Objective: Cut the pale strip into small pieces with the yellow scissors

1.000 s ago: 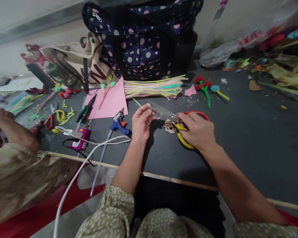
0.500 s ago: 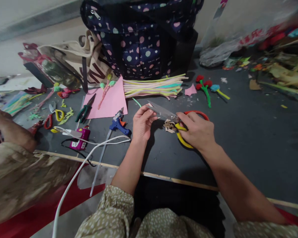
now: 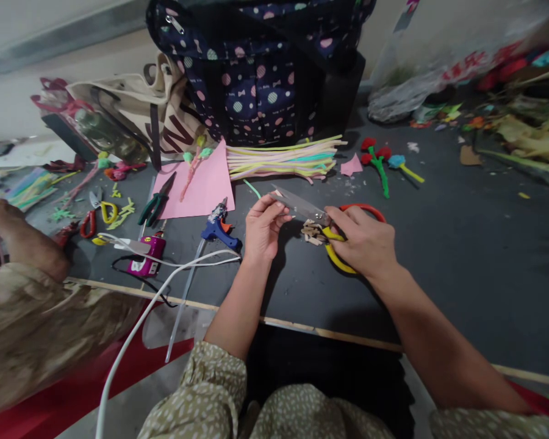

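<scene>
My right hand [image 3: 366, 239] is wrapped round the red and yellow handles of a large pair of scissors [image 3: 302, 206]. The blades point left and reach the fingertips of my left hand [image 3: 264, 227]. That hand is closed in a pinch, and a thin green pipe cleaner [image 3: 252, 188] sticks out beyond its fingers. How much of the pipe cleaner lies inside the grip is hidden. A small heap of brown cut pieces [image 3: 313, 232] lies on the table just below the blades.
A bundle of pastel pipe cleaners [image 3: 283, 160] lies behind my hands. Left of me are a blue glue gun [image 3: 220, 230] with a white cord, pliers [image 3: 156, 200] on pink paper [image 3: 196, 189], and a co-worker's arm [image 3: 27, 247]. Red pipe-cleaner flowers [image 3: 376, 153] lie at back right.
My hands and the scissors hold almost the same position. The co-worker's hand at the left has shifted very slightly.
</scene>
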`<state>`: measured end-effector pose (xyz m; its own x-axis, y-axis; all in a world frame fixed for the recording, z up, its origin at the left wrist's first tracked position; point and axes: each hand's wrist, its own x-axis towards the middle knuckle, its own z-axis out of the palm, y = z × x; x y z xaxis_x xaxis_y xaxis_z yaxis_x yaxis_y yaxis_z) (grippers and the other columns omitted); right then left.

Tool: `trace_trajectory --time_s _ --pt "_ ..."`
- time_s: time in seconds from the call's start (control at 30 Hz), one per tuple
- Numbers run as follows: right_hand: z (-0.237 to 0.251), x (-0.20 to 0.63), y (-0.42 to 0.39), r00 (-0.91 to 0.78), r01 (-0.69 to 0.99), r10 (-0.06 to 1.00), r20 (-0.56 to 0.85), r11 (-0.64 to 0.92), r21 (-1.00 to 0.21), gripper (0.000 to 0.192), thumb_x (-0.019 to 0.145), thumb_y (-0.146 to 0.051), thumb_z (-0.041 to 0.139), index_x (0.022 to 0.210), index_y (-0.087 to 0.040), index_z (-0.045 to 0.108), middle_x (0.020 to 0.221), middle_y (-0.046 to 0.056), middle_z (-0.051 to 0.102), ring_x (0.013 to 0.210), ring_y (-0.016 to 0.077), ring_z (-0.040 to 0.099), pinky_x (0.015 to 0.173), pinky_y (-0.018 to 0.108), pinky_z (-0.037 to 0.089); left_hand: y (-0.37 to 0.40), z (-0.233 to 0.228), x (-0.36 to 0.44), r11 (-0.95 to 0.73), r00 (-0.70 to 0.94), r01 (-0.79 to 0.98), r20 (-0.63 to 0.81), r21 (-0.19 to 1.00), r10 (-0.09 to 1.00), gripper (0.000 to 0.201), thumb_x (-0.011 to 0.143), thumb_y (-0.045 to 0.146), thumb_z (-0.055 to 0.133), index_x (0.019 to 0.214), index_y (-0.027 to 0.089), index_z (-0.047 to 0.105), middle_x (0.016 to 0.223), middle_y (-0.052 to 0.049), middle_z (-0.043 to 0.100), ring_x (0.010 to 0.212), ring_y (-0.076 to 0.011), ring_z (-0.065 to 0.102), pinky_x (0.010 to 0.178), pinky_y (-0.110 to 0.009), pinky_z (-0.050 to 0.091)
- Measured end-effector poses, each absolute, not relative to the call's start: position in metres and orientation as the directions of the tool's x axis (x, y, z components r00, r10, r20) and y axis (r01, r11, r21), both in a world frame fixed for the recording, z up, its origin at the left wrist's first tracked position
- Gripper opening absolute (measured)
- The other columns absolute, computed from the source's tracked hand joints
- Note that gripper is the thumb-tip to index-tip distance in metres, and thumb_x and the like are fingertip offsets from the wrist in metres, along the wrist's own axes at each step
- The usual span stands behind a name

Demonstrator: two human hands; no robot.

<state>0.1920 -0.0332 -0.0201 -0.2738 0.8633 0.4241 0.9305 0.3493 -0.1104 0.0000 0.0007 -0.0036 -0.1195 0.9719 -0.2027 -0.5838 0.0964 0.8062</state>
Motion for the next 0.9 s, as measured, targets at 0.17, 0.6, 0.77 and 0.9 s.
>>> trace_trajectory --time_s 0.17,0.6,0.77,0.9 --pt "-0.0209 0.1919 -0.0332 -0.271 0.933 0.871 0.410 0.342 -0.110 0.038 0.083 -0.022 0.048 0.119 -0.027 0.060 0.089 0.002 0.062 0.074 0.0133 0.052 0.059 0.026 0.026 0.0009 -0.0036 0.0003 0.112 -0.132 -0.595 -0.234 0.796 0.963 0.025 0.060 0.017 0.080 0.083 0.018 0.068 0.068 0.005 0.064 0.060 -0.0063 0.062 0.058 -0.018 0.052" --pt "-0.0192 0.1922 -0.0336 -0.299 0.926 0.854 0.425 0.367 -0.086 0.035 0.086 -0.024 0.045 0.118 -0.025 0.060 0.089 0.002 0.064 0.072 0.0133 0.050 0.056 0.027 0.024 0.0014 -0.0045 -0.0004 0.142 -0.121 -0.620 -0.273 0.771 0.954 0.027 0.059 0.016 0.081 0.082 0.018 0.067 0.065 0.005 0.064 0.059 -0.0065 0.063 0.058 -0.017 0.052" --pt "-0.0184 0.1919 -0.0338 -0.296 0.935 0.871 0.391 0.348 -0.067 0.033 0.086 -0.025 0.046 0.115 -0.026 0.061 0.087 0.002 0.063 0.070 0.0126 0.050 0.055 0.027 0.023 0.0018 -0.0037 -0.0003 0.149 -0.125 -0.603 -0.277 0.784 0.953 0.027 0.059 0.018 0.081 0.082 0.018 0.067 0.066 0.005 0.064 0.058 -0.0062 0.062 0.058 -0.017 0.051" --pt "-0.0184 0.1930 -0.0339 -0.310 0.932 0.860 0.405 0.359 -0.051 0.033 0.087 -0.025 0.045 0.116 -0.026 0.060 0.085 0.001 0.062 0.070 0.0126 0.049 0.055 0.027 0.022 0.0024 -0.0041 -0.0011 0.153 -0.118 -0.604 -0.277 0.783 0.953 0.028 0.059 0.017 0.081 0.082 0.018 0.067 0.064 0.005 0.064 0.058 -0.0062 0.062 0.058 -0.017 0.051"
